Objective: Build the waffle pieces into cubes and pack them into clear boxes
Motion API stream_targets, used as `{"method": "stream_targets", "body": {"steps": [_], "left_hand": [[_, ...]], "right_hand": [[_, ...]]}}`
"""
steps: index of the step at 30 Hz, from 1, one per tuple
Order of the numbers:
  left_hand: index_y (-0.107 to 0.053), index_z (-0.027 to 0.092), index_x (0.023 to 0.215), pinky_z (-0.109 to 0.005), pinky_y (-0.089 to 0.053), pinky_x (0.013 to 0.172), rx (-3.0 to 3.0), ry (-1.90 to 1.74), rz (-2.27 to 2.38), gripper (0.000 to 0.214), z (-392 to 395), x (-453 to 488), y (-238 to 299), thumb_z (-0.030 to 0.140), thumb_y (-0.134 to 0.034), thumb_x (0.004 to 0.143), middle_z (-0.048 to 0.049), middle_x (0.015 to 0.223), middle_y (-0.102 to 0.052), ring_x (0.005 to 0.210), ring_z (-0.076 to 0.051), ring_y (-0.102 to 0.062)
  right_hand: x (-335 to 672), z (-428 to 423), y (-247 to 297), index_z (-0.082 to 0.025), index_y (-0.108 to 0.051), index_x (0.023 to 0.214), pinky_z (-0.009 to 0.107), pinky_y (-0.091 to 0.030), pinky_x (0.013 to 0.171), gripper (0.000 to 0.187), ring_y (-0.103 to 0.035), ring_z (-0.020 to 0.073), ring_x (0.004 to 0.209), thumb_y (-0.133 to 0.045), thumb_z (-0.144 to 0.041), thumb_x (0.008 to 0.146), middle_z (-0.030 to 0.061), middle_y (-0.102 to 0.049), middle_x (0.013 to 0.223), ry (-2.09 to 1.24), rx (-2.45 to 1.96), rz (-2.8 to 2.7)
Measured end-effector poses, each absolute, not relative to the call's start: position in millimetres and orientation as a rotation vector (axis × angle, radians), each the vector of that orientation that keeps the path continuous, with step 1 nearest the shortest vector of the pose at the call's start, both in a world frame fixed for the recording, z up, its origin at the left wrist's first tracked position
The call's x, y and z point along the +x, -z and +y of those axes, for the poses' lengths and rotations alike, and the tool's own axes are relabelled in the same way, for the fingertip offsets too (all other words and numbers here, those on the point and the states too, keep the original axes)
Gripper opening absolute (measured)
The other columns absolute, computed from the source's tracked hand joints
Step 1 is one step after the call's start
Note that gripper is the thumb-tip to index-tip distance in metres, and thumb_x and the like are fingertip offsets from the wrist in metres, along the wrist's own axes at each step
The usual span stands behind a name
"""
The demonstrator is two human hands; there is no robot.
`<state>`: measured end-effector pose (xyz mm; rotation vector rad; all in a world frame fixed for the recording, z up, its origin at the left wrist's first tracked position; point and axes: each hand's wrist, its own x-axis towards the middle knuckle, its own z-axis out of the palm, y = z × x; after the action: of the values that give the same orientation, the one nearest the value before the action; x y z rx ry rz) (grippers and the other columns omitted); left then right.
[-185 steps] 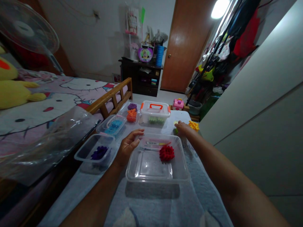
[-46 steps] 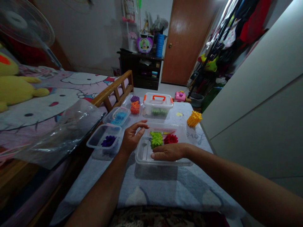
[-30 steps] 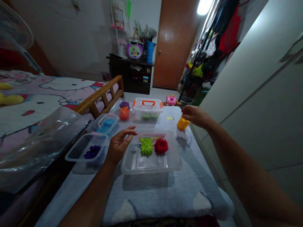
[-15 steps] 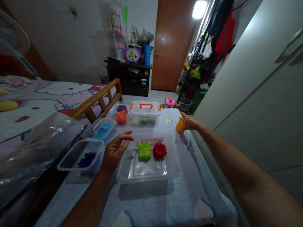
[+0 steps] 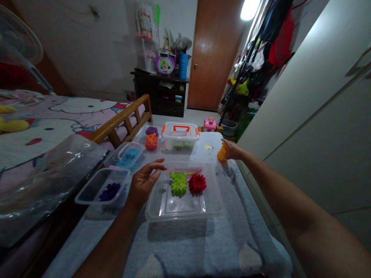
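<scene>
A clear shallow tray [image 5: 214, 200] lies on the cloth-covered table and holds a green toy cluster [image 5: 179, 183] beside a red one [image 5: 197, 183]. My left hand [image 5: 144, 182] rests against the tray's left rim, fingers spread and empty. My right hand [image 5: 232, 151] reaches to the table's far right edge and closes around a yellow-orange toy cluster [image 5: 222, 153].
Left of the tray sit a clear box with purple pieces [image 5: 108, 190] and one with blue pieces [image 5: 127, 155]. Behind are a box with purple and orange pieces [image 5: 151, 138] and a lidded, orange-handled box [image 5: 180, 136]. A bed's wooden rail [image 5: 121, 120] flanks the left; a wardrobe [image 5: 313, 116] stands right.
The green cluster now lies in the tray beside the red one. My right hand left the tray's front rim and reached to the yellow-orange cluster at the far right. My left hand stayed by the tray.
</scene>
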<state>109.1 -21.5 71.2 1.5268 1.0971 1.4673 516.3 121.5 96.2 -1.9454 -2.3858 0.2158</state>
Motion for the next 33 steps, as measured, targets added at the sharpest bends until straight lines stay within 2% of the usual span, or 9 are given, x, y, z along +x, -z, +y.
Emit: {"method": "stream_targets", "body": {"steps": [5, 11, 15, 18, 20, 25, 29, 33], "left_hand": [[-0.072, 0.02, 0.093, -0.044, -0.042, 0.109, 1.533, -1.469, 1.085, 0.023, -21.4, 109.5, -71.2, 0.04, -0.064, 0.086, -0.0104, 0.125, -0.068, 0.127, -0.031, -0.056], [-0.072, 0.019, 0.093, -0.044, -0.041, 0.109, 1.541, -1.478, 1.073, 0.02, -22.0, 109.8, -71.4, 0.037, -0.064, 0.087, -0.0092, 0.125, -0.068, 0.126, -0.029, -0.057], [-0.072, 0.019, 0.093, -0.043, -0.042, 0.108, 1.53, -1.492, 1.057, 0.019, -23.5, 111.2, -73.9, 0.035, -0.064, 0.086, -0.0087, 0.123, -0.069, 0.124, -0.029, -0.058], [-0.072, 0.019, 0.092, -0.042, -0.041, 0.109, 1.528, -1.505, 1.036, 0.018, -23.8, 112.3, -74.9, 0.034, -0.063, 0.086, -0.0084, 0.122, -0.069, 0.123, -0.028, -0.059], [-0.071, 0.019, 0.092, -0.042, -0.04, 0.109, 1.529, -1.511, 1.025, 0.017, -23.2, 112.7, -74.2, 0.033, -0.063, 0.086, -0.0084, 0.122, -0.069, 0.123, -0.027, -0.059], [-0.071, 0.019, 0.093, -0.041, -0.042, 0.108, 1.548, -1.515, 1.006, 0.017, -20.9, 112.3, -70.1, 0.032, -0.062, 0.088, -0.0094, 0.122, -0.069, 0.123, -0.027, -0.059], [-0.071, 0.019, 0.094, -0.041, -0.041, 0.108, 1.562, -1.514, 0.998, 0.017, -20.3, 111.6, -68.8, 0.031, -0.061, 0.088, -0.009, 0.123, -0.068, 0.122, -0.027, -0.06], [-0.071, 0.019, 0.093, -0.04, -0.041, 0.108, 1.568, -1.511, 0.998, 0.016, -20.3, 111.2, -69.5, 0.031, -0.061, 0.088, -0.0089, 0.123, -0.068, 0.123, -0.027, -0.059]], "right_hand": [[515.0, 115.6, -107.5, -0.008, -0.028, 0.152, 0.038, -0.041, 0.11, 0.102, -0.05, 0.0316, 0.131, -0.073, -0.017, 0.061, 0.0209, -0.052, 0.143, -0.226, -1.905, -2.401], [504.2, 95.1, -152.7, -0.015, -0.033, 0.149, 0.048, -0.047, 0.102, 0.096, -0.057, 0.034, 0.119, -0.073, -0.026, 0.063, 0.0176, -0.056, 0.135, -0.204, -1.635, -2.251], [464.0, 58.5, -199.0, -0.02, -0.035, 0.146, 0.041, -0.055, 0.085, 0.091, -0.062, 0.0271, 0.101, -0.076, -0.036, 0.066, 0.0128, -0.059, 0.121, -0.529, -1.405, -2.199], [419.7, 24.8, -217.5, -0.024, -0.035, 0.143, 0.032, -0.056, 0.076, 0.084, -0.063, 0.0211, 0.093, -0.076, -0.038, 0.07, 0.0078, -0.06, 0.113, -0.972, -1.152, -2.266], [392.3, 4.3, -216.1, -0.023, -0.039, 0.14, 0.03, -0.054, 0.075, 0.08, -0.062, 0.0192, 0.091, -0.076, -0.037, 0.071, 0.0067, -0.061, 0.111, -1.16, -1.093, -2.332], [349.9, -26.2, -186.1, -0.015, -0.051, 0.13, 0.033, -0.05, 0.08, 0.074, -0.058, 0.0212, 0.094, -0.08, -0.033, 0.064, 0.008, -0.061, 0.108, -1.224, -1.27, -2.605], [340.0, -29.3, -169.6, -0.013, -0.051, 0.131, 0.034, -0.049, 0.074, 0.074, -0.059, 0.0211, 0.088, -0.078, -0.037, 0.065, 0.0083, -0.062, 0.105, -1.269, -1.44, -2.682], [334.5, -25.4, -167.9, -0.014, -0.05, 0.133, 0.034, -0.048, 0.08, 0.076, -0.059, 0.0231, 0.095, -0.077, -0.035, 0.065, 0.0097, -0.062, 0.11, -1.168, -1.361, -2.762]]}}
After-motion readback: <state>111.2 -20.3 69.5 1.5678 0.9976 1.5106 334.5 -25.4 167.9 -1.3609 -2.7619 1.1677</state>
